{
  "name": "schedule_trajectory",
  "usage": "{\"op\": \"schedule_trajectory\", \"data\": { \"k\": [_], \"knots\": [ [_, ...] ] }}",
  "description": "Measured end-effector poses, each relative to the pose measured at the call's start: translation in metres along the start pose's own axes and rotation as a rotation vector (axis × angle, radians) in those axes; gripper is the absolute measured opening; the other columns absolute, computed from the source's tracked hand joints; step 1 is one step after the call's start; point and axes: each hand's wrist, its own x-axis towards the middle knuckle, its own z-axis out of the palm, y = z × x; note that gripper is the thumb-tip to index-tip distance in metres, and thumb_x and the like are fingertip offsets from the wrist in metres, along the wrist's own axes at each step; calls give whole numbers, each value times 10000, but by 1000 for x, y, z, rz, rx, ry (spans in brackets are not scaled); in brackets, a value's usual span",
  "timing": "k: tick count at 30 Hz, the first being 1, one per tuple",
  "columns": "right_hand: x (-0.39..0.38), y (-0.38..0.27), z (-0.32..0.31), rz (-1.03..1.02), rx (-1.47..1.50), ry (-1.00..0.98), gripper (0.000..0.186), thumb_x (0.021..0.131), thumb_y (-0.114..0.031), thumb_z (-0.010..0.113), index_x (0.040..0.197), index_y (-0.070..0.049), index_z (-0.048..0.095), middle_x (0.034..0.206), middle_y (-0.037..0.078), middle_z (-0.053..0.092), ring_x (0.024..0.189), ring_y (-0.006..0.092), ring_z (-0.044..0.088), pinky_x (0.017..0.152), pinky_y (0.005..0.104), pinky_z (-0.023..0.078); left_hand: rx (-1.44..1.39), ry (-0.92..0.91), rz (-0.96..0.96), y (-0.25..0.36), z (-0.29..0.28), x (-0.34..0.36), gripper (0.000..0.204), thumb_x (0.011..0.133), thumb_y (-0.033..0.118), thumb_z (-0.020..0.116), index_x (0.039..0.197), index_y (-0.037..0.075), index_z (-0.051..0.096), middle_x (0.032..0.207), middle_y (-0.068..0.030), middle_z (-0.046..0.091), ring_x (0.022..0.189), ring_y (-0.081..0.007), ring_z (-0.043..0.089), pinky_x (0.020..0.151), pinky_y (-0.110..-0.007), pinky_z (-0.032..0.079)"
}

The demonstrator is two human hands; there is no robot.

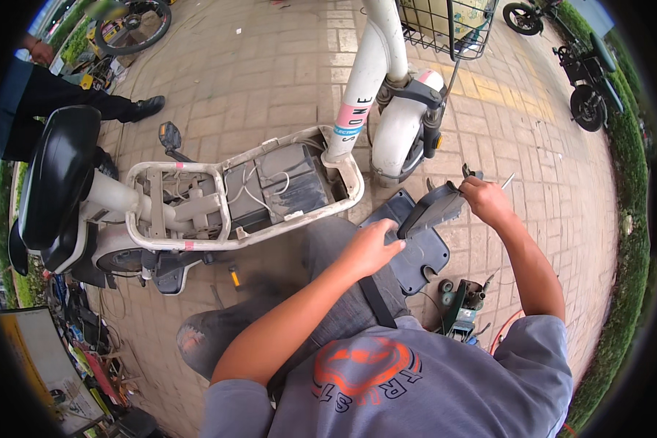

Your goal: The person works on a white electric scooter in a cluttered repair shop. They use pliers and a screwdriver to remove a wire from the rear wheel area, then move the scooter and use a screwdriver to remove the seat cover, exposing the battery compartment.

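Observation:
A dark grey plastic part (439, 208) with a raised curved edge is held between my two hands, tilted over the ground. My left hand (372, 250) grips its near left end, thumb and fingers closed on the edge. My right hand (487, 201) is closed round its far right end. A thin, pale metal rod (509, 180) sticks out beside the right fingers; whether they hold it too is unclear. Below lies a flat dark plastic panel (429, 257) with rounded corners. To the left stands a white electric bike frame (230, 237), its battery bay uncovered, with loose wires (263, 184) over dark boxes.
A green and black tool (461, 306) sits on the paving by my right side. A yellow-handled tool (234, 277) lies under the bike. The bike's black seat (62, 179) and front wheel (401, 139) flank the frame. Another person's leg (87, 98) is at far left.

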Motion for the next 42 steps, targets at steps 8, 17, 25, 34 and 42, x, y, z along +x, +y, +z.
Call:
{"op": "schedule_trajectory", "data": {
  "k": [8, 17, 25, 34, 42],
  "knots": [
    [51, -4, 27, -39, -87, -130, 130, 743, -17, 518, 836, -62, 596, 860, 83, 590, 728, 319, 619, 625, 430, 498, 169, -83, -123, 6, -115, -109, 444, 824, 291, 668, 1145, -3, 579, 1117, -182, 626, 1057, -309, 596, 905, -372, 457],
    [80, -13, 53, -48, -100, -166, 153, 750, -19, 512, 853, -76, 609, 889, 75, 587, 772, 297, 635, 648, 417, 506, 450, 73, -80, -34, -121, -128, 423, 816, 288, 649, 1140, 30, 562, 1138, -179, 592, 1086, -347, 541, 903, -411, 446],
    [81, -20, 70, -48, -59, -83, 147, 789, -46, 519, 897, -77, 615, 932, 84, 586, 723, 317, 620, 621, 426, 505, 603, -30, -112, -24, -123, -125, 353, 796, 275, 668, 1045, 50, 557, 1032, -145, 606, 1016, -336, 557, 837, -427, 459],
    [31, -57, 101, 407, 425, 292, 156, 825, -163, 641, 925, -44, 654, 900, 134, 641, 671, 270, 650, 623, 369, 514, 634, -69, -145, -17, -126, -128, 461, 806, 314, 660, 1157, 33, 556, 1129, -163, 595, 1064, -339, 547, 890, -418, 445],
    [-45, -69, 283, 1420, 1010, 267, 269, 819, -187, 642, 919, 62, 667, 751, 154, 665, 581, 204, 654, 575, 335, 519, 635, -54, -112, -16, -123, -124, 468, 796, 312, 670, 1154, 31, 558, 1104, -156, 601, 1055, -334, 551, 877, -415, 449]
  ]
}}
